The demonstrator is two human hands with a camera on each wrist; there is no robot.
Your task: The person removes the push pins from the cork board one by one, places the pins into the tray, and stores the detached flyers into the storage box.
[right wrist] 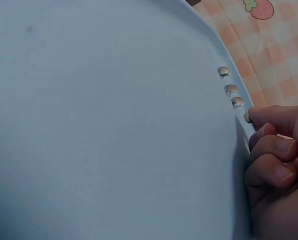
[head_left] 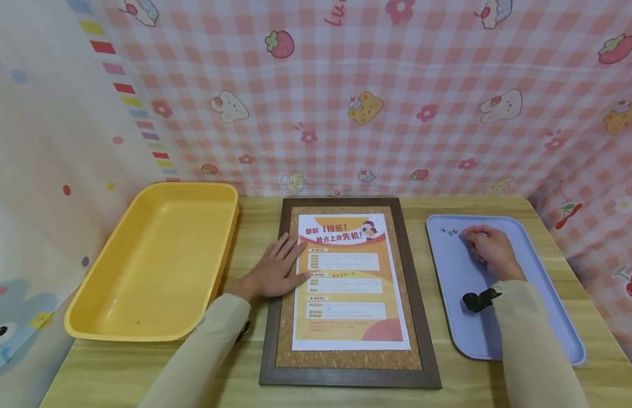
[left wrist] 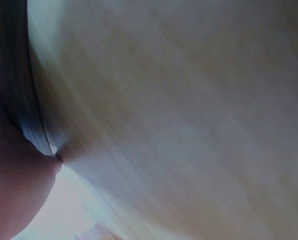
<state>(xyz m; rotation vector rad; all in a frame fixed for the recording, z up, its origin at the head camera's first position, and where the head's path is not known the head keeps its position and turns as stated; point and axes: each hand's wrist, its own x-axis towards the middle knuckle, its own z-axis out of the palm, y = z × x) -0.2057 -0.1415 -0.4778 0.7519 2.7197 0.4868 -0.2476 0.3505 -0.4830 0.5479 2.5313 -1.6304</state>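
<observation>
My left hand (head_left: 277,269) lies spread with straight fingers over the left edge of a printed sheet (head_left: 346,317) and the wooden frame of a cork board (head_left: 348,360). In the left wrist view, only part of that hand (left wrist: 19,185) shows beside the dark frame (left wrist: 11,65). My right hand (head_left: 491,249) is at the far left part of a lavender tray (head_left: 479,272), its fingers curled. In the right wrist view, its fingertips (right wrist: 261,115) pinch a domed metal thumbtack (right wrist: 247,117). Three similar thumbtacks (right wrist: 231,89) sit in a row beside it, near the tray's rim.
A deep yellow bin (head_left: 157,272) stands on the left of the wooden table (head_left: 244,362). The board lies between bin and tray. Patterned cloth (head_left: 326,153) hangs behind the table and on both sides. A black wrist camera (head_left: 479,300) hangs under my right sleeve, over the tray.
</observation>
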